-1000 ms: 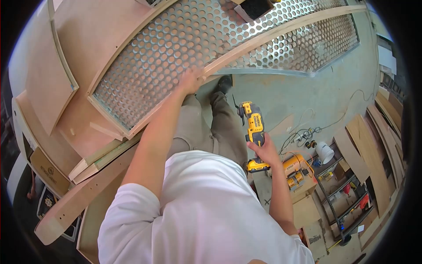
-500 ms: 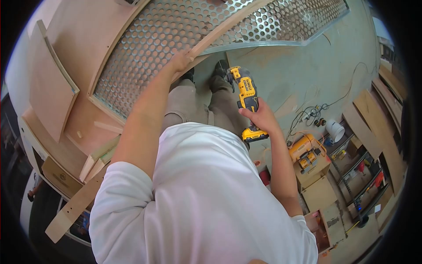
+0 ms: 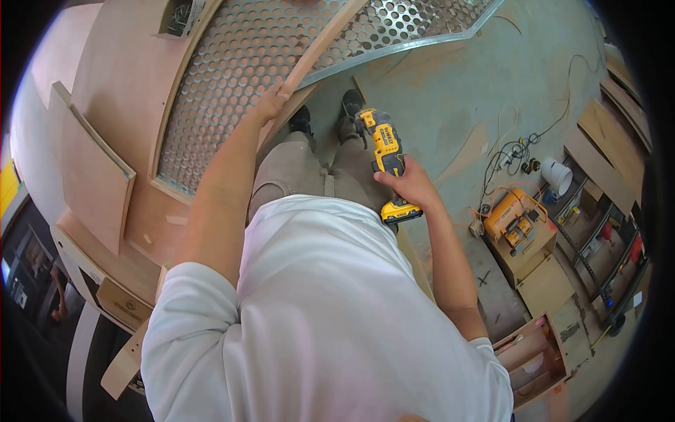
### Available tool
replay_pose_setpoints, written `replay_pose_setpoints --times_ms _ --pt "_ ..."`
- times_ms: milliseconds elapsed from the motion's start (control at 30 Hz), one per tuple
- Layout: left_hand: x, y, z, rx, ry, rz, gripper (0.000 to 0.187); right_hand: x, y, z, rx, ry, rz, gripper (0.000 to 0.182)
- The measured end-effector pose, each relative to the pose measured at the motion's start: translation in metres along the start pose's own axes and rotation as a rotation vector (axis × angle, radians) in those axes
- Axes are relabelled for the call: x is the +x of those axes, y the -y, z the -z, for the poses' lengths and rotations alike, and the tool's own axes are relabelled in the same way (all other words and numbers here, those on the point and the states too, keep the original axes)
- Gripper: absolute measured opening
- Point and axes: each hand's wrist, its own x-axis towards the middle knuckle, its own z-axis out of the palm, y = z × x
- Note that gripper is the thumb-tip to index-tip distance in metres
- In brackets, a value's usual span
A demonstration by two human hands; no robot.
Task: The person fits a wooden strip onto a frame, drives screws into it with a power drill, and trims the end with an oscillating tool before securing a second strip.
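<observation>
My right hand (image 3: 411,183) is wrapped around the grip of a yellow and black DeWalt oscillating multi-tool (image 3: 387,148). Its battery points back toward me and its head points away, above the floor near my right foot. My left hand (image 3: 268,105) is closed on the near end of a long wooden strip (image 3: 320,49). That strip runs across a perforated metal sheet (image 3: 232,77) with round holes, whose curved edge has a bright metal rim. Part of my left fingers is hidden by the wood.
A curved wooden panel (image 3: 91,169) stands at left, beside a cardboard box (image 3: 125,304). A box of screws or nails (image 3: 181,17) sits at the top. To the right are an orange air compressor (image 3: 510,211), tangled cords (image 3: 517,151), a white bucket (image 3: 557,176), boards (image 3: 605,133) and a wooden box (image 3: 562,344).
The view has shifted, bringing the fastener box at the top and the wooden box at lower right further into sight. Both hands keep their holds on the strip and the multi-tool.
</observation>
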Motion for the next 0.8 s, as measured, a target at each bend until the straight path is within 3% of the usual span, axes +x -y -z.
replay_pose_setpoints --times_ms 333,500,800 --pt "-0.012 -0.016 0.001 0.135 -0.036 -0.012 0.062 -0.002 0.010 -0.011 -0.040 0.020 -0.023 0.059" --pt "0.000 0.006 -0.010 0.199 -0.094 -0.057 0.060 -0.008 0.030 -0.014 -0.042 0.036 0.020 0.058" --pt "0.001 0.002 -0.015 0.286 -0.090 -0.064 0.060 -0.006 0.035 -0.019 -0.144 0.016 0.039 0.071"
